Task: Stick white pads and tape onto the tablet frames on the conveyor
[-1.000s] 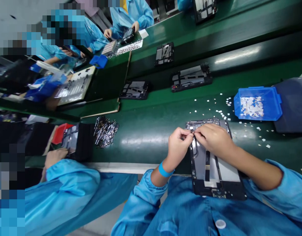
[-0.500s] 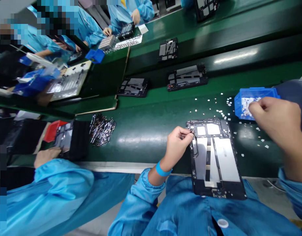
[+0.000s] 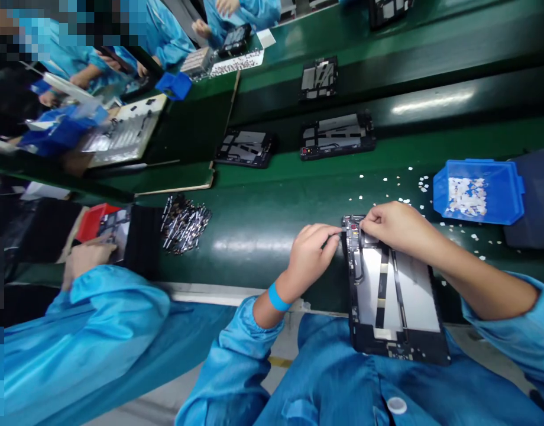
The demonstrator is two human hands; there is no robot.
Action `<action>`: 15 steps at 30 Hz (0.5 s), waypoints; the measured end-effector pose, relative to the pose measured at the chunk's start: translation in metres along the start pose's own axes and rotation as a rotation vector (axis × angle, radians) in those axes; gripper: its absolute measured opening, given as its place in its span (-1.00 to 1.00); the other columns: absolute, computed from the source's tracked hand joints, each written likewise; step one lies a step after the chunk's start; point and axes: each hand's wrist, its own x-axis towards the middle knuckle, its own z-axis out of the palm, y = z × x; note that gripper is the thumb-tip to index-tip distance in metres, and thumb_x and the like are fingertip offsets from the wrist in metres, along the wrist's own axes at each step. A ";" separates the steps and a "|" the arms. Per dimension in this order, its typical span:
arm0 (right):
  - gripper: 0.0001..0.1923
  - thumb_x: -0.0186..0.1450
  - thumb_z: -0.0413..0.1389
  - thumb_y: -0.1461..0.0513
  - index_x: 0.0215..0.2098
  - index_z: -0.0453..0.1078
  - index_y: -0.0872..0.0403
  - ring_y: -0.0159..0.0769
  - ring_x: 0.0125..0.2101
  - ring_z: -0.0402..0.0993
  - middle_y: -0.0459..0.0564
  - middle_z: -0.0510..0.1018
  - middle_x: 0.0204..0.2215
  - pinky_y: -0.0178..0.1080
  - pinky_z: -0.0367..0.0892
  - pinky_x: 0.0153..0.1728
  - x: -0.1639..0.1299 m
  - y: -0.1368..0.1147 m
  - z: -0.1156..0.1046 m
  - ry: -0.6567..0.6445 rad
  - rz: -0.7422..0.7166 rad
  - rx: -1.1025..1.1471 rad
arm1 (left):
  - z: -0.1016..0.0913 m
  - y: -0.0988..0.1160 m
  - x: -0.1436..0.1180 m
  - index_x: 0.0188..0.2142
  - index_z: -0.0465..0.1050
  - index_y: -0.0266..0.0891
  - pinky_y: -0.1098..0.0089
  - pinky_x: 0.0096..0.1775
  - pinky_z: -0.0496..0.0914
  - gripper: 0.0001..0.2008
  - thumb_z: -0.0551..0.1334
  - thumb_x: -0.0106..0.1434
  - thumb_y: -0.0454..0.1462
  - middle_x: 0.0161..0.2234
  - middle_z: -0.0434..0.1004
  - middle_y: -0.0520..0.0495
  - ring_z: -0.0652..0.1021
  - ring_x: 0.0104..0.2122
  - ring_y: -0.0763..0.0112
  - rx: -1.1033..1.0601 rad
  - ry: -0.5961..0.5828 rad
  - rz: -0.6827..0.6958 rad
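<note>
An opened tablet (image 3: 418,290), its inner parts bare, lies before me with its lower end over the bench edge. At its upper left corner, my left hand (image 3: 311,253) has its fingertips drawn together against the rim; whatever they grip is too small to make out. My right hand (image 3: 394,228) bends over the tablet's top, thumb and forefinger pinched beside a small red and yellow component; any piece between them is hidden. To the right stands a blue bin (image 3: 502,192) holding small white pieces (image 3: 468,196).
More white pieces are scattered around the tablet's top and right. Other opened tablets (image 3: 338,136) lie farther back on the green surface. A pile of small metallic parts (image 3: 185,225) sits left. A co-worker's hand (image 3: 92,254) works beside a red bin (image 3: 97,218); other people sit across.
My right hand has left the blue bin and moved left to the tablet's top. My left hand stays at the upper left corner, its fingers straighter. The view has shifted slightly.
</note>
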 end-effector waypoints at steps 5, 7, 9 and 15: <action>-0.76 0.25 0.15 0.17 -0.57 0.48 0.00 -0.31 -0.52 0.40 -0.10 0.55 -0.58 -0.24 0.10 -0.48 0.005 -0.004 0.000 -0.082 0.062 -0.058 | 0.008 -0.006 0.007 0.07 0.58 -0.18 0.23 -0.06 0.45 -0.73 0.16 0.49 -0.32 -0.07 0.69 -0.12 0.62 -0.11 0.25 0.160 -0.105 0.159; -0.76 0.25 0.14 0.15 -0.55 0.49 0.00 -0.29 -0.51 0.40 -0.08 0.56 -0.56 -0.23 0.10 -0.47 0.007 -0.005 0.001 -0.090 0.055 -0.083 | 0.009 -0.007 0.007 0.10 0.57 -0.19 0.24 -0.08 0.44 -0.71 0.14 0.51 -0.31 -0.06 0.68 -0.12 0.60 -0.11 0.26 0.215 -0.125 0.185; -0.77 0.24 0.14 0.14 -0.54 0.50 0.01 -0.28 -0.49 0.40 -0.06 0.58 -0.52 -0.23 0.10 -0.45 0.007 -0.006 0.002 -0.075 0.048 -0.106 | 0.009 -0.008 0.007 0.13 0.55 -0.17 0.24 -0.09 0.42 -0.70 0.12 0.52 -0.30 -0.04 0.67 -0.12 0.58 -0.11 0.27 0.278 -0.147 0.208; -0.77 0.24 0.13 0.14 -0.53 0.49 0.01 -0.27 -0.49 0.39 -0.05 0.57 -0.53 -0.23 0.09 -0.44 0.006 -0.005 0.003 -0.078 0.040 -0.146 | 0.006 -0.007 0.008 0.22 0.47 -0.07 0.24 -0.20 0.32 -0.65 0.10 0.54 -0.28 -0.01 0.63 -0.13 0.52 -0.16 0.24 0.532 -0.212 0.301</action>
